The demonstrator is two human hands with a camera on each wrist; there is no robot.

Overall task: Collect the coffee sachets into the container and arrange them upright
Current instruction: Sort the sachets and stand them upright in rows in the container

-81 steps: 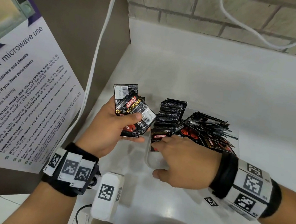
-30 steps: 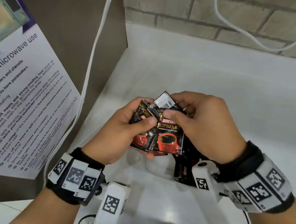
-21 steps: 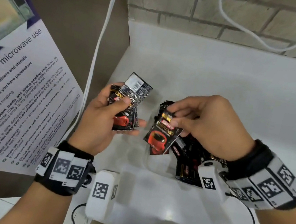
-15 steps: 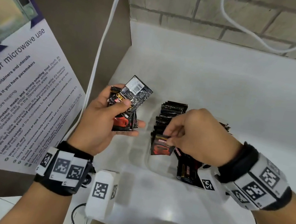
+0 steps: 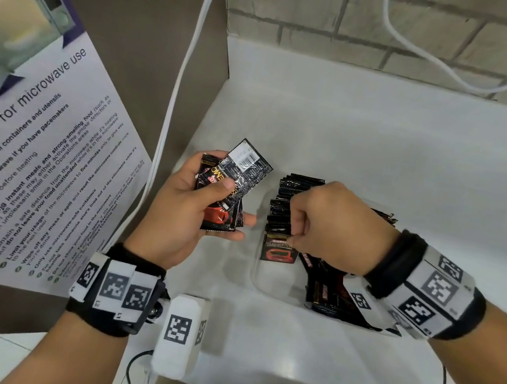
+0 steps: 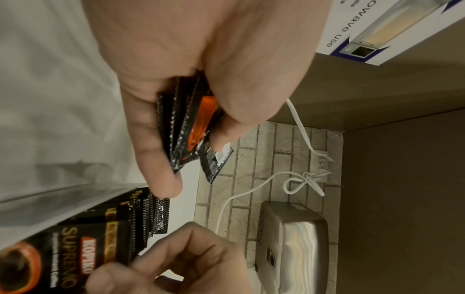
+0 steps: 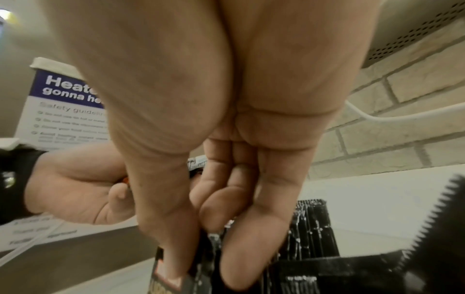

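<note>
My left hand [image 5: 234, 206] grips a fanned bundle of black coffee sachets [image 5: 235, 178] above the counter, left of the container; the same bundle [image 6: 193, 127] shows between thumb and fingers in the left wrist view. A clear plastic container [image 5: 258, 287] holds an upright row of sachets [image 5: 293, 194] at its left end. Other sachets [image 5: 326, 298] lie slanted to the right of the row. My right hand [image 5: 292, 235] pinches one sachet [image 5: 279, 250] by its top edge at the front of that row. In the right wrist view its thumb and fingers [image 7: 173, 248] clamp this sachet [image 7: 163, 282].
A microwave-use poster [image 5: 25, 155] stands at the left, with a white cable [image 5: 179, 87] hanging beside it. A brick wall [image 5: 403, 33] backs the white counter [image 5: 384, 153]. A metal appliance [image 6: 292, 248] stands further along the wall.
My right hand took one sachet from the left hand's bundle and carried it down to the front of the upright row in the container. The left hand stayed put with the bundle.
</note>
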